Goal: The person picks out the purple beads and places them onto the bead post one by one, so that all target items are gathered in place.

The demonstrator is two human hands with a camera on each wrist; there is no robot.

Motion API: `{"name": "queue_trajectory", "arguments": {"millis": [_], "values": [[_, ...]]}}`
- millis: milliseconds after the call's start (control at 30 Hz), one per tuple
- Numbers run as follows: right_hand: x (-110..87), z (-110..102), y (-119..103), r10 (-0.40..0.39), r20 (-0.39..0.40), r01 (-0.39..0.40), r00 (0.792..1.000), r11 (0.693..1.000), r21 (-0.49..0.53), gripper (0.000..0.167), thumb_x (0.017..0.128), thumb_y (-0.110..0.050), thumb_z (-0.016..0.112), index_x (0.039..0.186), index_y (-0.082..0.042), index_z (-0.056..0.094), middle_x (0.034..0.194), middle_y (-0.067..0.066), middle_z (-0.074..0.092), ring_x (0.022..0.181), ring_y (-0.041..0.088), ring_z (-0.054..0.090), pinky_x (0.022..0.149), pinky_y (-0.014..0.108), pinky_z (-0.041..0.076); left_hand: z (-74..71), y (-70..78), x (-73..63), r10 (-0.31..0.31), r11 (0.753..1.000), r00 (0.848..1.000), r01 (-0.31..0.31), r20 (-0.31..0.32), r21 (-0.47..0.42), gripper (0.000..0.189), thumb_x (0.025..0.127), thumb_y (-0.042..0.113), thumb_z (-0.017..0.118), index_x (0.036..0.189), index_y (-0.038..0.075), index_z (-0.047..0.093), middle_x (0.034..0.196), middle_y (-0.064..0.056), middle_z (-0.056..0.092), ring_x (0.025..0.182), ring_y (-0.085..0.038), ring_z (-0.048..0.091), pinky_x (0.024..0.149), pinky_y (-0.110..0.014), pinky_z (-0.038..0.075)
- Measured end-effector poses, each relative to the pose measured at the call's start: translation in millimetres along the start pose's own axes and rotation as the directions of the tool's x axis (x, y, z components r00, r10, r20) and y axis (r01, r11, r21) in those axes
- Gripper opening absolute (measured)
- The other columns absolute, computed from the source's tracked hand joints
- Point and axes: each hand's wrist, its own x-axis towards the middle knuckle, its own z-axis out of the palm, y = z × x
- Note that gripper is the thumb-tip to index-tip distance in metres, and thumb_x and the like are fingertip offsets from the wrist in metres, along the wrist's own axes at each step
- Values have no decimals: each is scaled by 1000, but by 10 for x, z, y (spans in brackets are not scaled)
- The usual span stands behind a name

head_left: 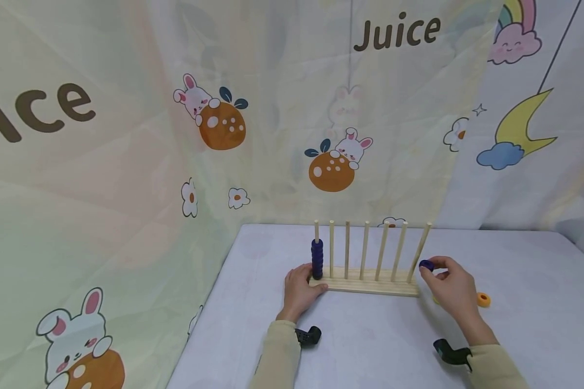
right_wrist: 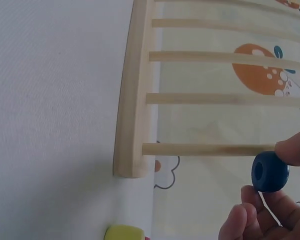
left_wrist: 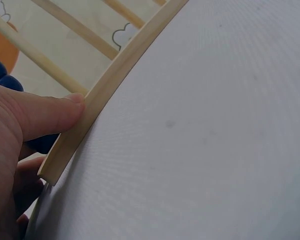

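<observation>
A wooden peg stand (head_left: 370, 286) with several upright pegs rests on the table. Dark blue beads (head_left: 317, 259) are stacked on its leftmost peg. My left hand (head_left: 299, 292) grips the stand's left end, its thumb against the front edge of the base (left_wrist: 105, 90) and other fingers behind, partly hidden. Between thumb and fingers my right hand (head_left: 450, 289) pinches one blue bead (right_wrist: 271, 171), just right of the rightmost peg (right_wrist: 210, 149). The bead's hole faces the base in the right wrist view. The other pegs carry no beads.
An orange bead (head_left: 484, 300) lies on the table right of my right hand. A yellow bead (right_wrist: 124, 233) shows near the stand's right end, mostly covered by the hand in the head view. Behind the white-covered table (head_left: 370, 346) hangs a printed curtain (head_left: 272, 162).
</observation>
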Motion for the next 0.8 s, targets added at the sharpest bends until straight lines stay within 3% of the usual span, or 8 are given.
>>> {"name": "queue_trajectory", "arguments": {"millis": [333,567,800], "values": [[-50,17,-131,-19,-19,19,1000,1000,-3,36,90,-29,64,110,0,54,87,16,63,66,21,53,45,27,42,5,-10,-5,4,1000,1000,-4,-2,-3,58,77,34,80,128,10,63,129,-5,63,126,-23,51,115,-46,24],[-105,32,-199,-51,-8,51,999,999,-10,37,91,-30,64,111,-1,55,98,18,62,69,21,51,46,25,41,-6,17,-38,-14,1000,1000,14,11,-19,59,78,33,80,129,10,62,131,-6,62,128,-24,50,116,-47,22],[-130,66,-269,-149,-31,149,988,989,2,34,91,-29,67,109,-3,59,95,14,66,65,16,50,45,24,39,-13,17,-28,2,1000,1000,-2,0,-20,59,78,33,80,129,9,62,130,-6,63,127,-24,51,116,-47,22]]}}
